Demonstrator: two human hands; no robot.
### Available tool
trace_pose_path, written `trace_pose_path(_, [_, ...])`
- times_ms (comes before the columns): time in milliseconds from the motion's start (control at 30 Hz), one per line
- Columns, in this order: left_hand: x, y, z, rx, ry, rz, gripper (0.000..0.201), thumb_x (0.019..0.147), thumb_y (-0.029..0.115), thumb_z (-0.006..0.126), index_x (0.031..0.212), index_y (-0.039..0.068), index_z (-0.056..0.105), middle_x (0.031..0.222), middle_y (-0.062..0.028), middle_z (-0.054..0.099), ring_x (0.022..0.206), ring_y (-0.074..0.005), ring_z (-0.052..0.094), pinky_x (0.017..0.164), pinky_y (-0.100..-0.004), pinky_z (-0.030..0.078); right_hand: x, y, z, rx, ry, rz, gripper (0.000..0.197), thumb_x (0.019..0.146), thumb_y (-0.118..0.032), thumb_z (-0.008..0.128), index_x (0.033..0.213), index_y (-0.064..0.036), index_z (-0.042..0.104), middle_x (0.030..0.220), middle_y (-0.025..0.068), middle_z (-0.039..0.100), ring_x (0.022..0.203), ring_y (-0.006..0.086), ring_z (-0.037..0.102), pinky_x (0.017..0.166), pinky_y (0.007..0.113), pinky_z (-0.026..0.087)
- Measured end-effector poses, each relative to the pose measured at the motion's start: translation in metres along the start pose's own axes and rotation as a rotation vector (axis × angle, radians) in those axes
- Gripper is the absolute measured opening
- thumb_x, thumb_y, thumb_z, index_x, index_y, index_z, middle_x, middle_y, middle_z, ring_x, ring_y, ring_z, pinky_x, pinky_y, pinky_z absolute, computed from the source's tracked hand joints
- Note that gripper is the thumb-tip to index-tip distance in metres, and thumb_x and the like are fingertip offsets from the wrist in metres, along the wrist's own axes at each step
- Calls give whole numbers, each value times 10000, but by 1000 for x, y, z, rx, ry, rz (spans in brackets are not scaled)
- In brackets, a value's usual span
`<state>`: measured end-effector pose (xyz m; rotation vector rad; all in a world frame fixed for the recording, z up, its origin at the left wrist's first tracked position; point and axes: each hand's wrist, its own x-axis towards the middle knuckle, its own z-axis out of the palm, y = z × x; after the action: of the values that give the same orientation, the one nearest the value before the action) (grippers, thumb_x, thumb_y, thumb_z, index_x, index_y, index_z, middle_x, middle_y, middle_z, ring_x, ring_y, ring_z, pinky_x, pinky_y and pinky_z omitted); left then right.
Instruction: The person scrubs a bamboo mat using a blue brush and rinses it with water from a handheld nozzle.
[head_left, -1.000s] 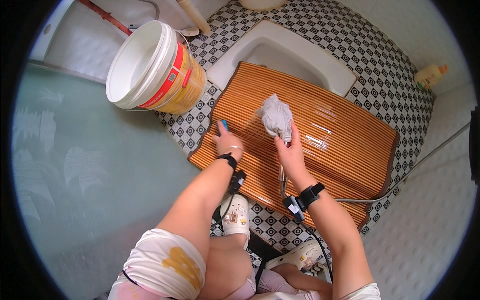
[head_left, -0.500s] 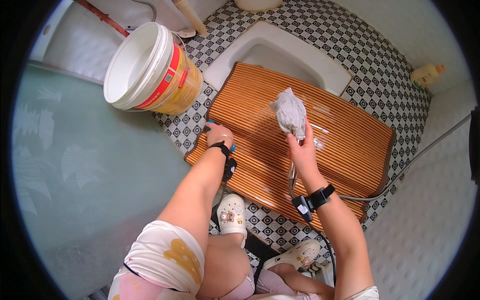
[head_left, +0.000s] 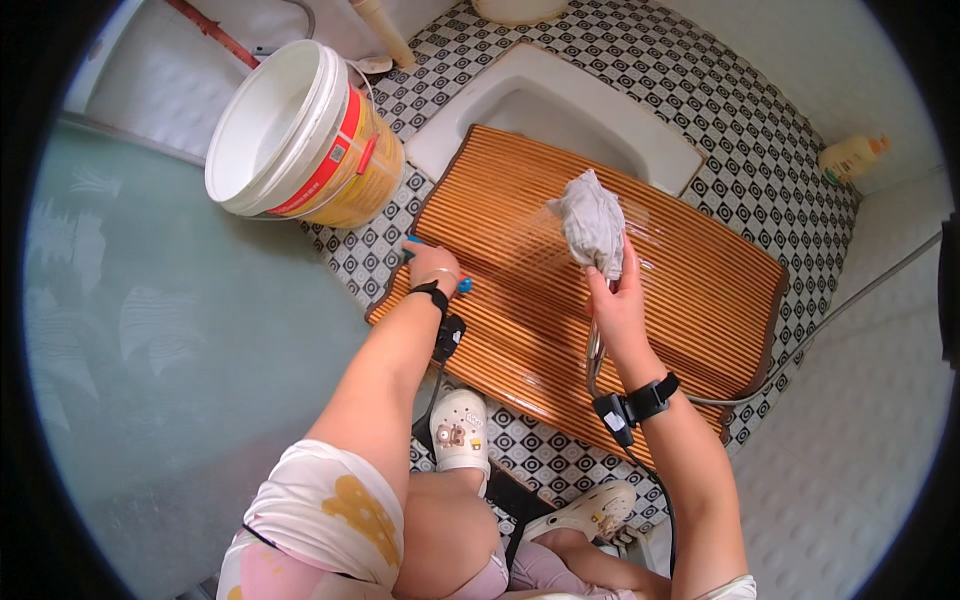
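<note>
"Ribbed mat [head_left: 690,290] first: where did it lie?"

"Across the patterned tiles [head_left: 740,130] before the person, its far side over part of the squat toilet [head_left: 660,140]. A yellow bucket [head_left: 350,190] stood beyond its left edge."

"And the fingers?"

"Those of the left hand [head_left: 435,265] were curled round a blue tool [head_left: 466,286] near the mat's left edge; how hard they squeezed, I couldn't tell. The right hand [head_left: 618,300] grasped a metal shower handle [head_left: 597,350], its head bundled in a pale cloth [head_left: 592,225] above the mat. Fine streaks of water fanned out to the cloth's left."

"What did working like that call for?"

"In my judgement, even pressure from the left, strokes following the ribs so the grooves were reached, and spray aimed close to the tool rather than past the edge. The grey hose [head_left: 720,402] crossed the mat's right side, so it was best given slack lest it drag."

"What couldn't you make out?"

"The tool's working face: the hand covered its middle, and only the ends showed, one with a touch of red. The cloth hid the nozzle, the mat masked some of the toilet, and any dirt between the ribs was too small to tell."
</note>
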<state>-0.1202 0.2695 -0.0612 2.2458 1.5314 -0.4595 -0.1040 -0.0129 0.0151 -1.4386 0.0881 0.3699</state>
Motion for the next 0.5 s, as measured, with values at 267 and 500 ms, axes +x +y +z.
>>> trace_pose_path(267, [-82,50,14,154,-126,760,652,988,239,521,1550,205,192,1155,-225,528,797,-365,661,641,-480,568,8,9,-19,46,158,0,714,935,-59,589,1548,-141,231,1057,79,578,625,80,491,513,236,434])
trace_pose_path(500, [7,91,-8,419,-106,818,529,1006,202,462,1512,210,305,1260,-228,531,982,-375,658,800,-467,554,23,2,-32,25,225,-42,694,945,-65,585,1538,-155,236,1009,63,576,566,77,464,463,235,418])
